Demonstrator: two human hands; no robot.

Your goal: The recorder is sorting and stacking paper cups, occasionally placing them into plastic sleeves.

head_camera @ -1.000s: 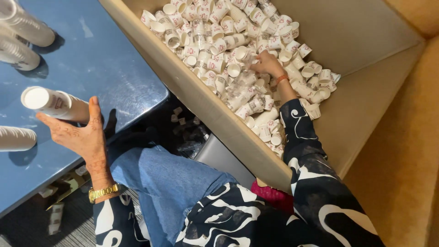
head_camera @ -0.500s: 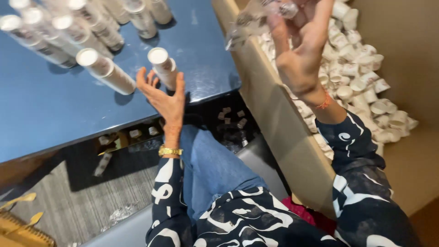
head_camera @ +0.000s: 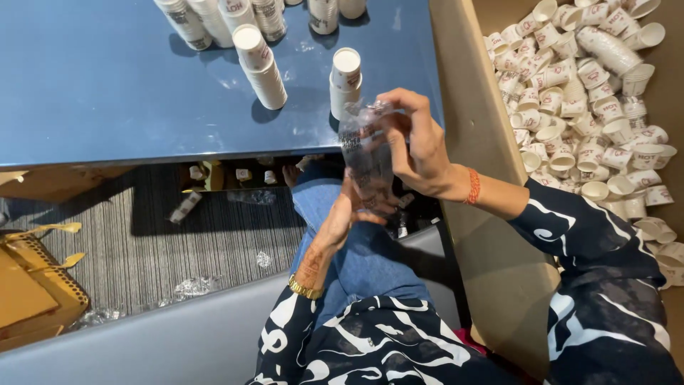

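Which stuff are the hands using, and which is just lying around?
In use: clear crinkly plastic sleeve, held by left hand and right hand; stacked white paper cups on blue table; loose cups in cardboard box.

Lying about: plastic scraps on striped carpet; yellow-edged cardboard.

Two hands show, the left hand (head_camera: 342, 214) and the right hand (head_camera: 417, 146), and between them they grip one clear plastic sleeve (head_camera: 363, 153). On the blue surface (head_camera: 107, 93) stand seven stacks of paper cups (head_camera: 260, 64), some cut off by the top edge, so the count there is uncertain. One large cardboard box (head_camera: 470, 142) holds a heap of loose paper cups (head_camera: 584, 107), far too many to count.
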